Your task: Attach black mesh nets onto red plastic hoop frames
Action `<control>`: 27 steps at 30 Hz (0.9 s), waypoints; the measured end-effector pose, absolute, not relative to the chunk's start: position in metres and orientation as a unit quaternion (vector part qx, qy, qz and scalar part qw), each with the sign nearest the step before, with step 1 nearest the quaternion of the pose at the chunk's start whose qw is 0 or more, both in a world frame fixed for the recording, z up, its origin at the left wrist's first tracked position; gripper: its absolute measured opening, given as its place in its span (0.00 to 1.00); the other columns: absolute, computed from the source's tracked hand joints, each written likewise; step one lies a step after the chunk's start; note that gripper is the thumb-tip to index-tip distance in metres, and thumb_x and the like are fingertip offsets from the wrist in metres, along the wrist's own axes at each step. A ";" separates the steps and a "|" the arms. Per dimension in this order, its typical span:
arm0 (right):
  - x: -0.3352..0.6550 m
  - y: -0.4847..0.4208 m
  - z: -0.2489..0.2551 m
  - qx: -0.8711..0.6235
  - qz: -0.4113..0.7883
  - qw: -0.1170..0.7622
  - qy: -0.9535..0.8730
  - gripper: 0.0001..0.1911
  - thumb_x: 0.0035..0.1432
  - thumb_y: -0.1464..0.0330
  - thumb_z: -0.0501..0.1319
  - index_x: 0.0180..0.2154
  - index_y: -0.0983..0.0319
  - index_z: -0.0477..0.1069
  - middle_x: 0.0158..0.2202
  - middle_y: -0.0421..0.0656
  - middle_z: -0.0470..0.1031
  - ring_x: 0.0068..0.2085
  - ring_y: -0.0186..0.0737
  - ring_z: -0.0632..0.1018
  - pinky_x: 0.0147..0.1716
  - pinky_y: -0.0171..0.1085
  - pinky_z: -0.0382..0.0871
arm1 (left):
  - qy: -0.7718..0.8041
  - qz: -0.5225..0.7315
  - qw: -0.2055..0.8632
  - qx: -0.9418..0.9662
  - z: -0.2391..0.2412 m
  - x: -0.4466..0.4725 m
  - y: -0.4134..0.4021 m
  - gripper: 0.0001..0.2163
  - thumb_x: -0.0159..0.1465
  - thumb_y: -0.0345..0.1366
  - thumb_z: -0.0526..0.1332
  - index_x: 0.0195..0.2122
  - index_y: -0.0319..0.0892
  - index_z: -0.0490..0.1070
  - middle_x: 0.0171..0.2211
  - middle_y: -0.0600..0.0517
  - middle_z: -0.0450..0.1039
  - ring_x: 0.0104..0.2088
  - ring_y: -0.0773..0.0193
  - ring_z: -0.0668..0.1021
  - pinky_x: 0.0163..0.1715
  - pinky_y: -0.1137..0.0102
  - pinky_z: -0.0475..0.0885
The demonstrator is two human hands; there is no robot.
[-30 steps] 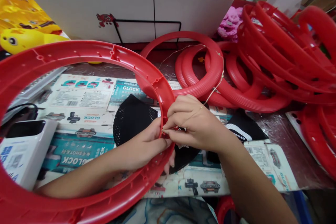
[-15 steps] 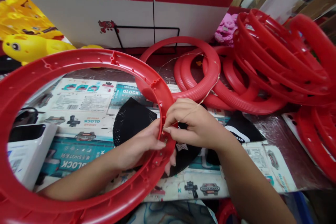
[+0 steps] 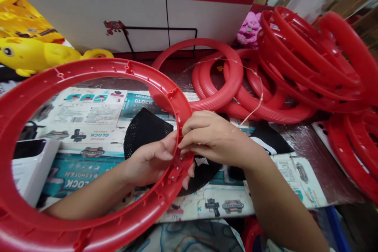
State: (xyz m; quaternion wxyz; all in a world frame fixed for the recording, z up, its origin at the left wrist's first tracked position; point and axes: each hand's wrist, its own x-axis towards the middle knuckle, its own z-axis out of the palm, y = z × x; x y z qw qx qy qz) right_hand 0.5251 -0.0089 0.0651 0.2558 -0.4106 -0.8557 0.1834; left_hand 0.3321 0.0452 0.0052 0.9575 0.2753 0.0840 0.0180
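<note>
A large red plastic ring (image 3: 152,76) is tilted in front of me, its hollow, ribbed channel facing up. My left hand (image 3: 152,161) reaches through its middle and grips the right side, with fingertips showing past the outer edge. At that same side my right hand (image 3: 211,136) has its fingers pinched together inside the channel. A thin wire with tiny beads (image 3: 261,96), like a fairy-light string, runs from these fingers over the back of the hand and loops away to the right. The pinched end is hidden. Black fabric pieces with mesh (image 3: 144,128) lie beneath.
Soft-looking red rings (image 3: 218,104) lie beyond my hands. More red ring shells (image 3: 313,63) are piled at right. A white carton (image 3: 141,12) and black wire stand (image 3: 126,41) are behind, a yellow toy (image 3: 41,55) at left. Printed cardboard (image 3: 91,106) covers the table.
The loose wire has swung outward to the right and now drapes over my right wrist. Both hands stay at the ring's right side. The view has shifted slightly.
</note>
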 end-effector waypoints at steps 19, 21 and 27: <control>0.513 -0.012 0.059 -0.430 -0.082 0.171 -0.883 0.15 0.68 0.79 0.50 0.35 0.67 0.74 0.37 0.47 0.76 0.38 0.42 0.70 0.38 0.40 0.65 | 0.216 0.048 0.902 0.370 0.016 0.338 0.041 0.13 0.60 0.31 0.63 0.42 0.44 0.59 0.26 0.53 0.77 0.22 0.65 0.78 0.23 0.74 0.74; 0.512 -0.012 0.059 -0.426 -0.086 0.176 -0.883 0.15 0.68 0.79 0.50 0.34 0.66 0.74 0.37 0.46 0.76 0.37 0.41 0.70 0.37 0.40 0.64 | 0.219 0.045 0.898 0.378 0.015 0.337 0.040 0.14 0.61 0.33 0.63 0.43 0.44 0.58 0.26 0.52 0.77 0.22 0.65 0.78 0.23 0.74 0.74; 0.510 -0.011 0.059 -0.428 -0.068 0.156 -0.887 0.12 0.66 0.80 0.53 0.34 0.66 0.74 0.37 0.46 0.75 0.37 0.41 0.69 0.36 0.40 0.63 | 0.221 0.036 0.881 0.416 0.014 0.337 0.039 0.11 0.63 0.35 0.62 0.41 0.43 0.58 0.24 0.53 0.76 0.22 0.65 0.77 0.24 0.73 0.73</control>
